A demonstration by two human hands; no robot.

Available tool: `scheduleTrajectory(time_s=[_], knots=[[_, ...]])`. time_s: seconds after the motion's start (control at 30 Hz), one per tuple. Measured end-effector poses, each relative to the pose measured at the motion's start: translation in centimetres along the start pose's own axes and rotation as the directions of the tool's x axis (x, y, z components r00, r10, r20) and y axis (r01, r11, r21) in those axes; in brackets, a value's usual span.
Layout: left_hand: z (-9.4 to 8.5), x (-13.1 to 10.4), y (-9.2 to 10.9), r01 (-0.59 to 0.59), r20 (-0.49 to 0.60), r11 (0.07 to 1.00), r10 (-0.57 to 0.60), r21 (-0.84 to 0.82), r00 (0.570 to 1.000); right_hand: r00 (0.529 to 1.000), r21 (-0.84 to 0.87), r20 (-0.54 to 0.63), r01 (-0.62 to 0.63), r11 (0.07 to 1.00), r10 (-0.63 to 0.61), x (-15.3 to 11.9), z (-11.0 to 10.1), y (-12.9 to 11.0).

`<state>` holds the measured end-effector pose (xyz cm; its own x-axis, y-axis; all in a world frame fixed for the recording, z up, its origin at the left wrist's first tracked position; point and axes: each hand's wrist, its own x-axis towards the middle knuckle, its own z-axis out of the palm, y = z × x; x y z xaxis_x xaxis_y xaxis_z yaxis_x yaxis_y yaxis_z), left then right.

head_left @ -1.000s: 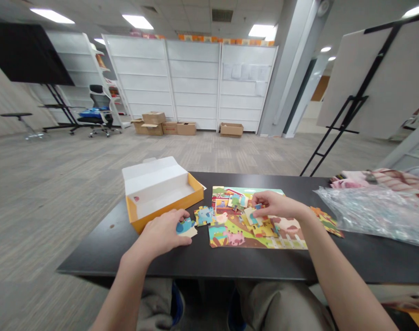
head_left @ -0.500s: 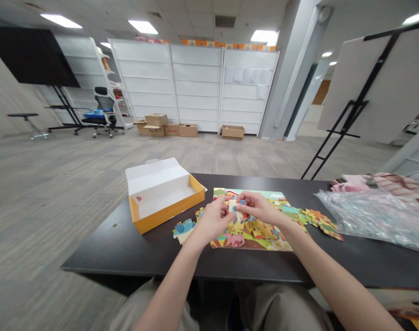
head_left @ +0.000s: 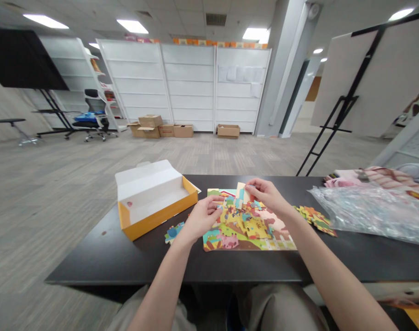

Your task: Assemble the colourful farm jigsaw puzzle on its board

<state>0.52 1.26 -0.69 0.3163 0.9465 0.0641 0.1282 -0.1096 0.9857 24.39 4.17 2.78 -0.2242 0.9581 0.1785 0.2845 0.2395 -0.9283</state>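
Observation:
A colourful farm picture board [head_left: 216, 246] lies on the black table with loose jigsaw pieces [head_left: 255, 227] heaped over it. My right hand [head_left: 266, 195] pinches a cream and light-blue jigsaw piece [head_left: 241, 195] above the board's back part, tilted up. It may be more than one joined piece; I cannot tell. My left hand [head_left: 205, 216] hovers over the board's left side, fingers apart and curved, with nothing seen in them. A small group of blue puzzle pieces [head_left: 174, 232] lies left of the board, and yellow-green pieces [head_left: 316, 219] lie to its right.
An orange-yellow box [head_left: 161, 220] with its white lid raised stands on the table [head_left: 102, 257] at the left. Clear plastic wrapping [head_left: 364, 211] and folded pink striped cloth [head_left: 385, 177] lie at the right. Beyond the table stands a whiteboard on a black stand [head_left: 336, 119].
My hands have moved apart. The left has let go and drawn left; the right has lifted the jigsaw piece slightly up and away. The view has shifted a little to the right.

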Motion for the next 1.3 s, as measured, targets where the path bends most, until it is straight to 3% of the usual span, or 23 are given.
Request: scheduleTrajectory(time_s=[0.17,0.23,0.33,0.4,0.47,0.53,0.6,0.8,0.97,1.03,1.17,1.3], knots=[[-0.3,-0.4,0.1,-0.054,-0.012,0.997,0.055,0.063,0.998,0.999,0.016,0.019,0.034,0.999,-0.034,0.1,-0.9,0.2],[-0.4,-0.6,0.2,-0.047,-0.009,0.997,0.048,0.061,0.999,0.997,0.044,-0.048,0.064,0.997,-0.062,0.4,-2.2,0.7],[-0.5,-0.7,0.2,-0.034,-0.033,0.998,0.036,0.045,0.999,0.963,0.046,-0.256,0.099,0.994,-0.084,0.7,-5.0,1.7],[-0.5,-0.6,0.0,-0.037,-0.051,0.997,0.04,0.061,0.998,0.925,-0.052,-0.369,0.081,0.995,-0.094,0.8,-7.0,2.8],[-0.4,-0.5,-0.1,-0.045,-0.05,0.995,0.05,0.094,0.998,0.9,-0.259,-0.419,0.008,0.966,-0.12,0.8,-8.8,4.0],[-0.3,-0.5,0.0,-0.066,-0.024,0.987,0.07,0.149,0.997,0.88,-0.498,-0.456,-0.127,0.858,-0.134,0.8,-10.2,5.3],[-0.1,-0.7,0.4,-0.095,0.021,0.97,0.092,0.225,0.996,0.874,-0.624,-0.474,-0.249,0.74,-0.105,0.8,-11.2,6.4],[1.4,-1.0,1.1,-0.151,0.127,0.9,0.107,0.408,0.986,0.866,-0.663,-0.497,-0.417,0.622,0.051,0.8,-13.0,8.4],[2.7,-0.6,0.1,-0.166,0.157,0.875,0.105,0.455,0.982,0.788,-0.65,-0.615,-0.53,0.544,0.033,0.6,-14.5,10.3],[2.9,-0.6,-0.2,-0.166,0.154,0.855,0.102,0.492,0.983,0.79,-0.662,-0.609,-0.555,0.504,0.07,0.6,-14.9,11.1],[3.1,-0.7,-0.2,-0.167,0.163,0.772,0.083,0.614,0.983,0.803,-0.679,-0.579,-0.572,0.46,0.144,0.5,-15.0,11.9],[3.1,-1.0,0.2,-0.156,0.153,0.703,0.068,0.693,0.986,0.781,-0.689,-0.612,-0.603,0.403,0.122,0.3,-14.3,11.3]])
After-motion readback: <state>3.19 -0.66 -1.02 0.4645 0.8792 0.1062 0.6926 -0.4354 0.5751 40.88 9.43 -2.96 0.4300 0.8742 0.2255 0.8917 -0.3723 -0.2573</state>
